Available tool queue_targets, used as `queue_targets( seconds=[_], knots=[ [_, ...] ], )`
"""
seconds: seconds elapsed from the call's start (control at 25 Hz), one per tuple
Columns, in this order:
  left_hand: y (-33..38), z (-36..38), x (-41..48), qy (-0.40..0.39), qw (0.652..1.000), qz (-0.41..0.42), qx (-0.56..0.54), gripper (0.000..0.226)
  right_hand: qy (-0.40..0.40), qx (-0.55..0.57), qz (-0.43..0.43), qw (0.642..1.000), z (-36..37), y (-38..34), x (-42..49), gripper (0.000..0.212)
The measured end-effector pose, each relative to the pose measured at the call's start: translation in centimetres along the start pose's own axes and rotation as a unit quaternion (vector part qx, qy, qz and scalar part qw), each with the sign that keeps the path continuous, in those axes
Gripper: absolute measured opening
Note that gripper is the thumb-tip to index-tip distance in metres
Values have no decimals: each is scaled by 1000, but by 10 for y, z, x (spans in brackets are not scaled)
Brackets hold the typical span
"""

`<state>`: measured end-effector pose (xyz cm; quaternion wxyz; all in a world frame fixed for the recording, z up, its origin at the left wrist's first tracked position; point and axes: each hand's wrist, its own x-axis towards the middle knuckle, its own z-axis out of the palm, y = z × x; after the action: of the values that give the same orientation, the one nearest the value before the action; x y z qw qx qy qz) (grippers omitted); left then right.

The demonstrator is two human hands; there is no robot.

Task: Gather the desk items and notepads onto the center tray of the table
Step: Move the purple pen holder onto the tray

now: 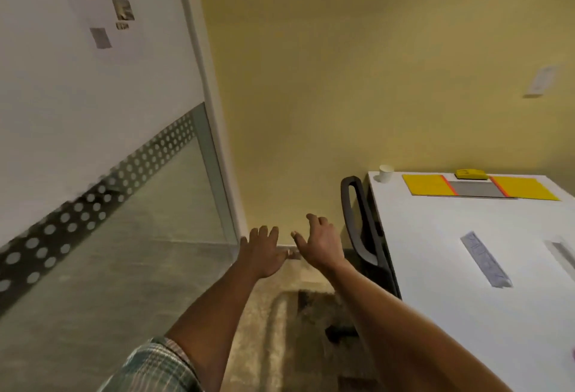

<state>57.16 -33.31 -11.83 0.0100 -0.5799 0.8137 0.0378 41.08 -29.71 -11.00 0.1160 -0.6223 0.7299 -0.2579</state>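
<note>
Your left hand [263, 251] and right hand [320, 245] hang empty over the floor, fingers spread, probably because you face away from the white bench [451, 236]. Two flat yellow notepads [431, 184] there flank what looks like the grey tray [479, 189].

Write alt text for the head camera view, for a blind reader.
The left hand and right hand reach forward, open and empty, above the floor beside a white table. On it are yellow notepads, a paper cup and a clear ruler.
</note>
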Motion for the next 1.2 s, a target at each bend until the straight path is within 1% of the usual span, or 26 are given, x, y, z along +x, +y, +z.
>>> queue_targets(
  seconds=[0.16,0.24,0.32,0.36,0.4,0.56,0.6,0.68,0.76,0.8,0.84,0.92,0.96,1.0,1.04,1.12,1.16,1.2],
  knots=[
    [36,4,76,-10,996,87,-11,74,53,-16,70,996,-12,37,45,65],
    [54,-2,102,-7,994,106,-19,76,58,-22,88,994,-18,54,63,64],
    [77,3,145,-14,991,135,-4,76,82,-24,128,988,-21,77,90,63],
    [96,2,176,-16,986,167,4,76,98,-26,148,984,-30,95,110,63],
    [100,0,179,-16,985,173,4,77,94,-19,157,983,-32,100,111,63],
    [158,-2,260,-9,971,239,20,78,115,-18,208,971,-46,152,165,60],
    [163,-4,262,-3,969,245,21,78,113,-20,214,970,-51,155,164,61],
    [190,1,288,-41,958,283,36,78,115,-14,251,961,-51,181,177,63],
    [218,17,316,-61,942,327,48,78,127,-10,298,946,-51,209,182,64],
    [219,20,316,-62,941,329,43,78,117,-9,304,945,-53,213,178,65],
    [236,24,328,-73,932,353,44,78,122,-7,324,938,-53,229,180,65],
    [265,40,355,-94,912,395,57,79,152,-8,379,913,-52,255,188,65],
    [286,49,367,-105,895,430,63,79,168,-14,410,896,-54,271,189,65],
    [291,52,365,-104,892,436,60,79,166,-15,420,892,-57,278,183,65],
    [305,55,373,-112,878,461,66,79,178,-15,444,878,-56,289,185,65],
    [324,70,398,-120,849,508,84,79,212,-2,497,842,-52,299,199,64],
    [339,76,411,-121,827,541,93,79,230,-1,521,822,-52,304,203,64],
    [340,78,410,-116,825,545,96,79,227,2,528,819,-51,303,198,65]
  ],
)
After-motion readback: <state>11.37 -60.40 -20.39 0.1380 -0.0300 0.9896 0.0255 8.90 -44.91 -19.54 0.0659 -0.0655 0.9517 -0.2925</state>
